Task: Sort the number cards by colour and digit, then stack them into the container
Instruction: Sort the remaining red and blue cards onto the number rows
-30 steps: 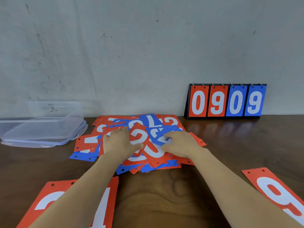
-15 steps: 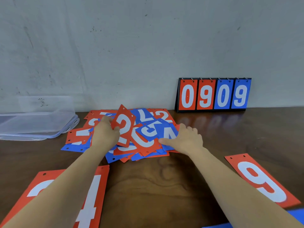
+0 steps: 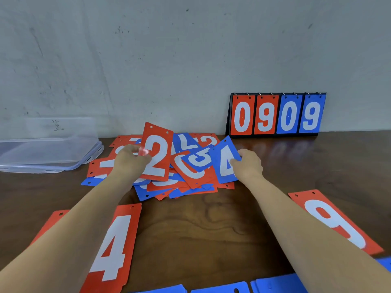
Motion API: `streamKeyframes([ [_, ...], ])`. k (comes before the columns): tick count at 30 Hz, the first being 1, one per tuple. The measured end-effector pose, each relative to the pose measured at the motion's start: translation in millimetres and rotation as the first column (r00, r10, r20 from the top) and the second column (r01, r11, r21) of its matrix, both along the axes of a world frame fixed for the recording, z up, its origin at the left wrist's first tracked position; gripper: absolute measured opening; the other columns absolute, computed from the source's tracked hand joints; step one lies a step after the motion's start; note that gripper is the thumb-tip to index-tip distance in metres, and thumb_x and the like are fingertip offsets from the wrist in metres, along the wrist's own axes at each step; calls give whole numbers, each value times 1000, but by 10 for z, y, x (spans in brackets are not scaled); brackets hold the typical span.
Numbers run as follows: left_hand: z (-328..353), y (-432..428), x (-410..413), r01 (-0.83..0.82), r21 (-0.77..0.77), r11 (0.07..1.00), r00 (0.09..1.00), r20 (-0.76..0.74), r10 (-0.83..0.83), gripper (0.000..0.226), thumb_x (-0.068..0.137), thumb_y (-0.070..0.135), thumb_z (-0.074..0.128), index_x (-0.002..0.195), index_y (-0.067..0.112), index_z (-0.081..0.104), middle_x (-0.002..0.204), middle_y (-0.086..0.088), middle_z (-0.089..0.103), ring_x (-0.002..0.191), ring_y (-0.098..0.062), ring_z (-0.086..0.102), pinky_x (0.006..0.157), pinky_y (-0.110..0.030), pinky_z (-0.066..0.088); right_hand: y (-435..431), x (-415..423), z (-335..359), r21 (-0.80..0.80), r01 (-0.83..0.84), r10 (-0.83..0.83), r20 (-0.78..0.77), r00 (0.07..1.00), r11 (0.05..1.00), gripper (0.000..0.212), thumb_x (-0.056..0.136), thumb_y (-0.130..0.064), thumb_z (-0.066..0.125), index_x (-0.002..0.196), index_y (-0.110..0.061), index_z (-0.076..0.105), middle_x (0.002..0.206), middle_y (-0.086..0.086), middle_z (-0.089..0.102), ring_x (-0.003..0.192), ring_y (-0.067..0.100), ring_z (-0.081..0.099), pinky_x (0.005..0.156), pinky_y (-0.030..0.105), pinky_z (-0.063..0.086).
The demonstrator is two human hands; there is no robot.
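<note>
A heap of red and blue number cards [image 3: 190,176] lies mid-table near the wall. My left hand [image 3: 129,161] pinches a red 2 card [image 3: 157,153] and holds it upright above the heap. My right hand [image 3: 247,166] grips a blue 4 card [image 3: 224,159] by its right edge, tilted up off the heap. A clear plastic container [image 3: 48,153] sits at the far left against the wall. Sorted cards lie close to me: a red 4 card [image 3: 114,248] at left and a red 9 card [image 3: 336,220] at right.
A black flip scoreboard [image 3: 275,115] reading 0909 stands against the wall at back right. Blue cards [image 3: 275,285] peek in along the bottom edge. Another red card [image 3: 48,223] lies partly under my left forearm. The wooden tabletop [image 3: 211,229] shows between my arms.
My left hand has lifted the red 2 card higher and upright. My right hand has taken hold of the blue 4 card and raised its edge from the heap.
</note>
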State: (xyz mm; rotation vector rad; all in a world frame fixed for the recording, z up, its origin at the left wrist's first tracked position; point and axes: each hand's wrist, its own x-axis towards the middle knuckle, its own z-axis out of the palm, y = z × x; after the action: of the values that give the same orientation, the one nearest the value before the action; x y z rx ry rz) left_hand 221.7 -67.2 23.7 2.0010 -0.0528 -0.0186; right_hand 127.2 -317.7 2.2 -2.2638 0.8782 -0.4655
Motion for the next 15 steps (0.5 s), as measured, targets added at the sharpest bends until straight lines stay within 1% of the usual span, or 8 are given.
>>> streamKeyframes([
  [2, 34, 29, -30, 25, -47, 999, 999, -43, -27, 40, 90, 18, 67, 127, 12, 56, 124, -8, 61, 110, -31, 60, 94, -44, 52, -2, -20, 34, 77, 10, -16, 85, 996, 997, 11, 97, -23, 54, 98, -13, 58, 103, 4, 64, 100, 23, 63, 87, 45, 54],
  [5, 80, 83, -96, 58, -115, 992, 994, -84, -68, 36, 88, 13, 69, 123, 11, 59, 118, -9, 65, 106, -32, 63, 96, -48, 51, 60, -47, 149, 265, -31, -29, 218, 975, 964, 14, 97, -17, 54, 94, -5, 62, 87, 2, 61, 89, 22, 63, 84, 45, 56],
  [7, 98, 139, -138, 72, -177, 982, 993, -84, -88, 26, 86, 5, 69, 111, 9, 63, 112, -12, 67, 100, -32, 66, 93, -47, 52, 139, -112, 239, 319, -53, -28, 245, 969, 946, 14, 96, -15, 55, 83, -12, 59, 88, 1, 62, 88, 20, 63, 84, 41, 57],
  [8, 113, 173, -165, 82, -197, 977, 992, -78, -99, 24, 84, 2, 69, 106, 8, 64, 109, -13, 68, 98, -33, 66, 92, -48, 53, 177, -146, 273, 326, -66, -22, 259, 966, 943, 13, 95, -13, 56, 83, -12, 59, 90, 2, 63, 88, 19, 63, 84, 40, 57],
  [10, 138, 256, -202, 101, -231, 968, 990, -70, -120, 26, 81, 0, 70, 106, 6, 65, 108, -15, 69, 97, -35, 67, 90, -52, 53, 285, -244, 340, 329, -86, -15, 295, 956, 940, 8, 94, -11, 58, 94, -4, 63, 90, 1, 65, 89, 20, 65, 85, 42, 57],
  [11, 156, 298, -237, 113, -243, 963, 989, -68, -133, 28, 80, 0, 70, 107, 6, 65, 109, -15, 69, 97, -36, 68, 89, -53, 54, 345, -300, 377, 333, -91, -17, 309, 951, 938, 12, 93, -9, 59, 99, -1, 64, 89, 0, 65, 90, 21, 66, 85, 43, 57],
  [13, 229, 388, -344, 137, -256, 957, 986, -54, -156, 30, 82, 0, 69, 111, 6, 64, 111, -16, 69, 97, -36, 68, 89, -51, 54, 460, -417, 448, 347, -105, -21, 340, 940, 932, 12, 92, -8, 61, 100, 1, 63, 93, 1, 66, 93, 23, 66, 85, 44, 57],
  [15, 308, 505, -449, 142, -269, 953, 987, -31, -156, 27, 82, -2, 68, 108, 5, 65, 110, -18, 69, 97, -35, 68, 89, -49, 55, 583, -547, 524, 343, -123, -13, 367, 930, 931, 7, 92, -8, 62, 97, -4, 63, 101, 3, 66, 96, 23, 65, 83, 41, 57],
])
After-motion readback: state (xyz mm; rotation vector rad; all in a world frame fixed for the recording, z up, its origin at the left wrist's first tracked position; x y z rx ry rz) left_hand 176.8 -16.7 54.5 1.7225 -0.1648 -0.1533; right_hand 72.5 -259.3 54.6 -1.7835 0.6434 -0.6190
